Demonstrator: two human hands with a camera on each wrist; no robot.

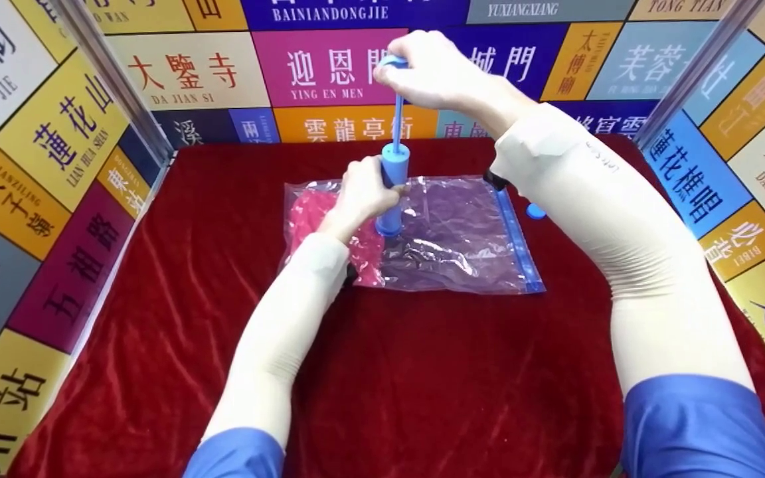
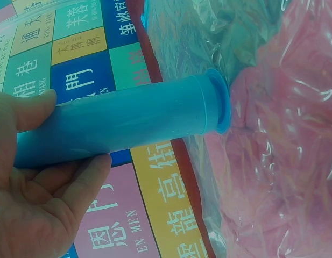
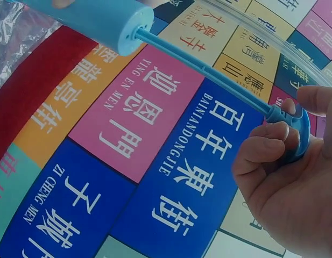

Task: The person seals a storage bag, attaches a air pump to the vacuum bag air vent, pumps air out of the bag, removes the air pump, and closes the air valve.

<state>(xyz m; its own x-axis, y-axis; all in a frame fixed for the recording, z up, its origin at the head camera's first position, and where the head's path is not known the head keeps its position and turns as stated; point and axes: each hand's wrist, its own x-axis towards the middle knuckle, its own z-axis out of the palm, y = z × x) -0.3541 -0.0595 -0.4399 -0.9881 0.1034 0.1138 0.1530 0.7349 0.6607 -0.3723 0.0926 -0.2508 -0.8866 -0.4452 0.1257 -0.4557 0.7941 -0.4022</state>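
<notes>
A blue hand pump (image 1: pixel 392 216) stands upright on a clear plastic storage bag (image 1: pixel 449 226), its base against the bag's upper face. My left hand (image 1: pixel 364 192) grips the pump's barrel (image 2: pixel 128 118) about midway, thumb on one side and fingers on the other. Above it, my right hand (image 1: pixel 432 70) holds the pump's handle (image 3: pixel 297 134) with curled fingers. The thin rod (image 3: pixel 203 72) is drawn far out of the barrel. Pink folded fabric (image 1: pixel 313 219) fills the bag's left part, while its right part lies flat and wrinkled.
A blue zip strip (image 1: pixel 518 239) runs along the bag's right edge. Just beyond it lies a small round blue cap (image 1: pixel 535 211), close to my right sleeve. Dark red cloth (image 1: pixel 422 378) covers the table. Printed panels (image 1: pixel 196 70) and metal posts (image 1: pixel 117 73) enclose the back and sides.
</notes>
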